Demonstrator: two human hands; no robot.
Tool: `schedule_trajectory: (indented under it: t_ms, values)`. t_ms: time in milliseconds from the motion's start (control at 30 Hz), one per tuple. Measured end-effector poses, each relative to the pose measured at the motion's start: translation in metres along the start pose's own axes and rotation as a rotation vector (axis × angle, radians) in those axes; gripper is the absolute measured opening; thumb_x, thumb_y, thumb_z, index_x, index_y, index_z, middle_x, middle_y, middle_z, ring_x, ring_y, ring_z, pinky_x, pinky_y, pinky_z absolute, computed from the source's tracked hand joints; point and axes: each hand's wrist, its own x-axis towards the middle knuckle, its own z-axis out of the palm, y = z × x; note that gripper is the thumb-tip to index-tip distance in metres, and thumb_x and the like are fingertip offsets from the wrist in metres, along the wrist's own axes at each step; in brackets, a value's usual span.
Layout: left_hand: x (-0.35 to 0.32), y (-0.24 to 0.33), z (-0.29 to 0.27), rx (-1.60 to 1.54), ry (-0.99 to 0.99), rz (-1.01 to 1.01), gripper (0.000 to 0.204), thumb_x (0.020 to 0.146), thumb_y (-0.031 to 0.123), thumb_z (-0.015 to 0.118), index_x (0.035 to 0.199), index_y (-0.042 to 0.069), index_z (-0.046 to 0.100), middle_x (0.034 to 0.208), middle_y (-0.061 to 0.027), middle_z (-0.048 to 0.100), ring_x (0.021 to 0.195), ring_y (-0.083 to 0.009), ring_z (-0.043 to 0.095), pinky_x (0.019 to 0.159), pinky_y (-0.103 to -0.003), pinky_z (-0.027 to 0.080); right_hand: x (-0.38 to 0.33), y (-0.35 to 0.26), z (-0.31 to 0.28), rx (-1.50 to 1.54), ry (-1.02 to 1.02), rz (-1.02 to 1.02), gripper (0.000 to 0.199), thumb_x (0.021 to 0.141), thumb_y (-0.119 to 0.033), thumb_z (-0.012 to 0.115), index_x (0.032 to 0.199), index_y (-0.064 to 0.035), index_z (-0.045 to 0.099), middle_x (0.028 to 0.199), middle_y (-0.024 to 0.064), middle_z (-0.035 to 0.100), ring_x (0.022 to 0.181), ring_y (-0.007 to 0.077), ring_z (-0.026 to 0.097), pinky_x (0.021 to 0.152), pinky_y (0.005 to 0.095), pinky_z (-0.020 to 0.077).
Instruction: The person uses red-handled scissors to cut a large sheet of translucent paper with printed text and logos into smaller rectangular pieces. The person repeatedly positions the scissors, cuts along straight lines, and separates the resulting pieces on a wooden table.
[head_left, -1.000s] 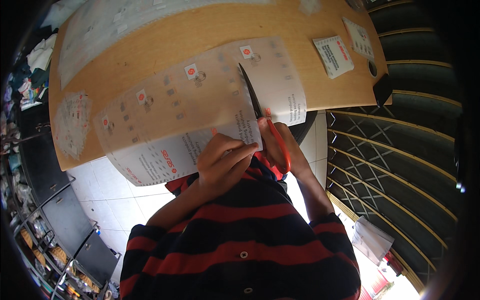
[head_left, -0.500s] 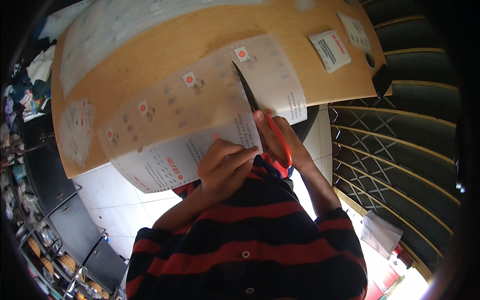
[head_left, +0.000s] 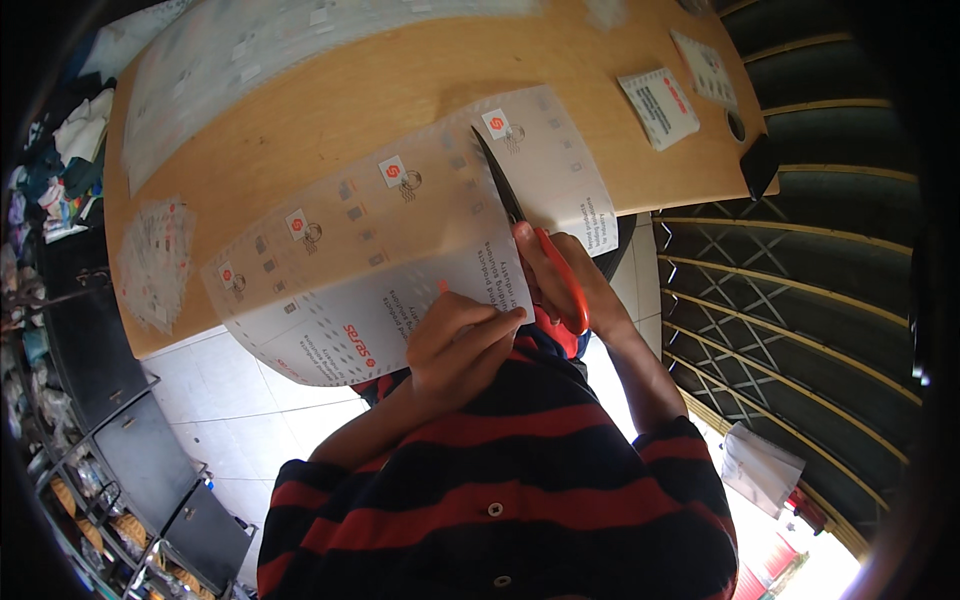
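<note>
A: At the near edge of the counter (head_left: 330,110), what is in hand?

B: A long printed sheet (head_left: 400,240), lying half on the wood and half hanging over the edge toward the person. The left hand (head_left: 460,340) pinches its lower margin, fingers (head_left: 495,325) closed on the paper. The right hand (head_left: 575,290) has its fingers through the orange handles of the scissors (head_left: 525,235), closed around them.

A: What has changed over the last second?

B: The dark blades sit further into the sheet than they did a second ago, the tip now close to the far edge beside a small red-and-white mark. The view has also shifted a little, so part of that may be head movement. I judge the cut to be nearly across, with the right-hand strip close to coming free.

A: Which way do the scissors point?

B: Away from the person and slightly to the left, handles nearest the body, tip toward the middle of the counter. Their long axis crosses the sheet's short side.

A: And the sheet itself?

B: Its long axis runs from lower left to upper right, with a row of small marks along the far edge.

A: Anything else nearby?

B: A small packet (head_left: 658,105) lies at the right end of the counter, well apart from the hands, and a pale stack of cut pieces (head_left: 155,260) at the left end.
</note>
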Motion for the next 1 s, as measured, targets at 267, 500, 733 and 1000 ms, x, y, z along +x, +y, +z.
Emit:
schedule_trajectory:
  t_ms: [267,500,733,1000]
  values:
    - [-0.003,0.000,-0.001,-0.033,-0.005,0.036,0.033,0.062,-0.007,0.076,0.094,0.001,0.075,0.077,-0.0055,0.061,0.064,-0.0187,0.058,0.055,-0.031,0.046,-0.001,0.001,-0.002,-0.049,-0.013,0.002,0.070,0.102,-0.059,0.031,0.066,-0.0020,0.050,0.045,0.0025,0.043,0.036,0.0126,0.046,0.038,0.0281,0.0382]
    - [-0.007,0.002,-0.002,-0.028,-0.013,0.012,0.034,0.065,-0.009,0.077,0.096,0.004,0.074,0.080,-0.0035,0.060,0.065,-0.0175,0.058,0.056,-0.029,0.044,0.002,0.003,-0.001,-0.038,-0.022,-0.013,0.081,0.098,-0.067,0.031,0.056,0.0000,0.046,0.042,0.0059,0.042,0.036,0.0183,0.052,0.041,0.0331,0.0440]
    - [-0.012,0.005,0.000,-0.071,-0.027,0.027,0.038,0.062,-0.010,0.076,0.098,0.003,0.074,0.079,-0.0036,0.060,0.064,-0.0172,0.057,0.054,-0.030,0.045,0.000,-0.001,0.002,0.014,0.003,-0.008,0.081,0.099,-0.067,0.027,0.054,-0.0017,0.047,0.040,0.0048,0.043,0.036,0.0164,0.051,0.039,0.0300,0.0425]
    - [-0.014,0.005,0.001,-0.083,-0.021,0.040,0.037,0.062,-0.011,0.076,0.096,0.003,0.074,0.077,-0.0037,0.059,0.063,-0.0174,0.057,0.053,-0.030,0.044,0.002,0.003,-0.002,-0.005,-0.044,0.013,0.071,0.099,-0.068,0.025,0.076,-0.0050,0.049,0.050,0.0022,0.045,0.035,0.0114,0.045,0.035,0.0254,0.0369]
